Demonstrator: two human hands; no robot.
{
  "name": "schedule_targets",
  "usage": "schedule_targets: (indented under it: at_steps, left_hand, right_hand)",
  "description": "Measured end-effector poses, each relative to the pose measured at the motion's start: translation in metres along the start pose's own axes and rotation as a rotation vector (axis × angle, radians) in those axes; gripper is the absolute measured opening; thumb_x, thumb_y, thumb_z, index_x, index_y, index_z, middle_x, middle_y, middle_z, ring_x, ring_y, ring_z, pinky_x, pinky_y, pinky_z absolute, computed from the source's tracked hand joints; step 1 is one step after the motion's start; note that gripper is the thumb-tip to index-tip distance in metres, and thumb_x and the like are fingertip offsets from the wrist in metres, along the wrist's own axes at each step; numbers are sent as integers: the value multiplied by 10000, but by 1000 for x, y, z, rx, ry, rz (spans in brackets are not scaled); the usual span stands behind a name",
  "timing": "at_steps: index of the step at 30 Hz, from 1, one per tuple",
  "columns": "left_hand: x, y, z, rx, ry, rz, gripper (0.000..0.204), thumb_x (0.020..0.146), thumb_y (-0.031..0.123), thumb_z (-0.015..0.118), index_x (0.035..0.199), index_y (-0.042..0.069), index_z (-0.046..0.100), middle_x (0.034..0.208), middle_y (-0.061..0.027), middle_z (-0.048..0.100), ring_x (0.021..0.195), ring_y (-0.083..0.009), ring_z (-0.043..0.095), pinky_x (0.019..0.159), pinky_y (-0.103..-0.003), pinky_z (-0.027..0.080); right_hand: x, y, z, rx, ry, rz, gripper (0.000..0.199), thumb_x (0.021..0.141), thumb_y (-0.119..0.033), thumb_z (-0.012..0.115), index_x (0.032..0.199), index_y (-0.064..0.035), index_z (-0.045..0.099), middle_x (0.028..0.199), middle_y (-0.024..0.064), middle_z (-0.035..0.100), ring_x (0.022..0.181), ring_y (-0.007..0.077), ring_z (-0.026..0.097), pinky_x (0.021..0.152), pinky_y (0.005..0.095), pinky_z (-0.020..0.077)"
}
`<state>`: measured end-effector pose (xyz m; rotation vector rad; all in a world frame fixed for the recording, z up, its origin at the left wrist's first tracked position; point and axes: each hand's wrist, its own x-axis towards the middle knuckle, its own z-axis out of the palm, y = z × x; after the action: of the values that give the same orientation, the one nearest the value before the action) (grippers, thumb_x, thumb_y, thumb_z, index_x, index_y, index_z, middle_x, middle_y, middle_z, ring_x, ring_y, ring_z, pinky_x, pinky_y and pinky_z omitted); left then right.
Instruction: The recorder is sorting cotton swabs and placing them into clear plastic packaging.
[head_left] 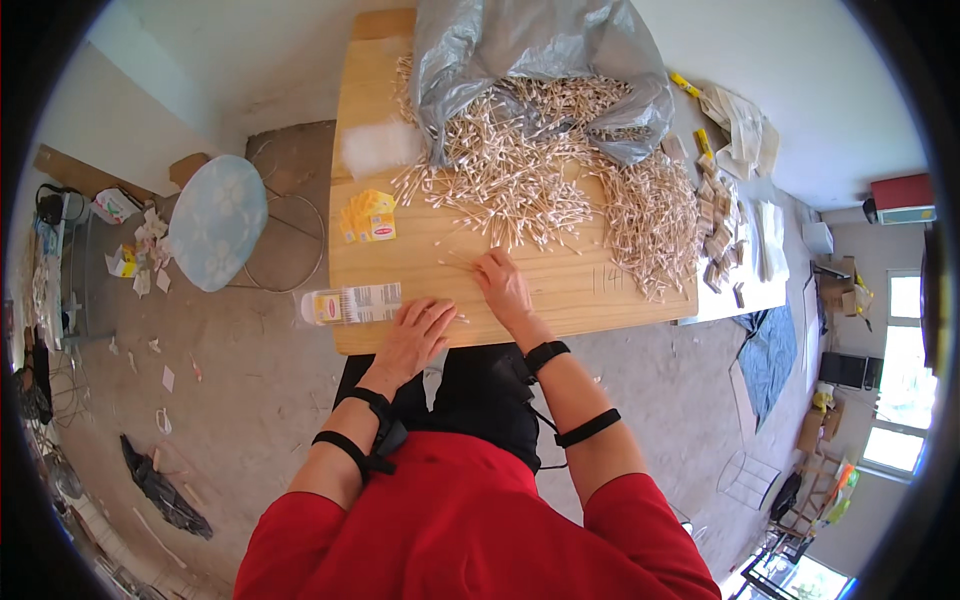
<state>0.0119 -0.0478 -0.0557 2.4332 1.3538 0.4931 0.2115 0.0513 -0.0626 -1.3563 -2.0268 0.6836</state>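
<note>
Two hands rest on the wooden desk [600,290]. The left hand [412,335] lies flat, palm down, fingers spread and gripping nothing, at the near desk edge. Just to its left, touching the desk edge, lies a clear tube-shaped pack of cotton swabs [350,303], its long axis running left to right. The right hand [503,283] sits farther from the body, fingers loosely curled, fingertips toward the swabs; whether it pinches a swab cannot be told.

The loose cotton swabs [510,185] form a wide heap directly beyond the right hand, spilling from a grey plastic bag [530,60] at the far desk edge. The nearest strays lie just ahead of the right fingertips, shafts pointing mostly toward and away from the body. The right hand is the nearer to the heap; the left is nearer to the pack.

Beyond the left hand stand small yellow boxes [368,215] and a white wad of cotton [380,145].
</note>
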Motion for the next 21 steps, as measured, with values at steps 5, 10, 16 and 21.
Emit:
schedule_targets:
  at_steps: [5, 10, 16, 21]
  left_hand:
    - [-2, -4, 6, 6, -26, -3, 650, 789, 202, 689, 1382, 71, 457, 1454, -50, 399, 1348, -270, 350, 1129, -474, 281]
    - [-6, -1, 6, 153, -95, -67, 657, 858, 293, 629, 1435, 76, 402, 1530, -54, 324, 1426, -277, 260, 1186, -522, 165]
    - [1, -3, 4, 117, -128, -62, 681, 861, 308, 633, 1450, 81, 380, 1529, -53, 325, 1438, -274, 243, 1193, -539, 143]
    - [2, -5, 6, 22, -79, -41, 673, 826, 270, 654, 1412, 46, 410, 1495, -88, 362, 1422, -296, 268, 1191, -539, 141]
  right_hand:
    - [-2, -7, 15, -39, 20, -1, 66, 846, -107, 619, 898, -69, 634, 927, 117, 572, 893, 342, 605, 702, 444, 510]
    - [-19, -20, 14, -13, -109, -41, 92, 837, -90, 617, 926, -80, 639, 918, 111, 580, 851, 344, 614, 687, 431, 521]
    - [55, -13, 14, -206, 61, -99, 118, 816, -60, 588, 925, -70, 632, 934, 118, 565, 829, 321, 632, 661, 414, 526]
    - [42, -3, 40, -384, 26, -89, 69, 832, -145, 647, 846, -79, 632, 883, 110, 566, 745, 327, 633, 603, 432, 508]
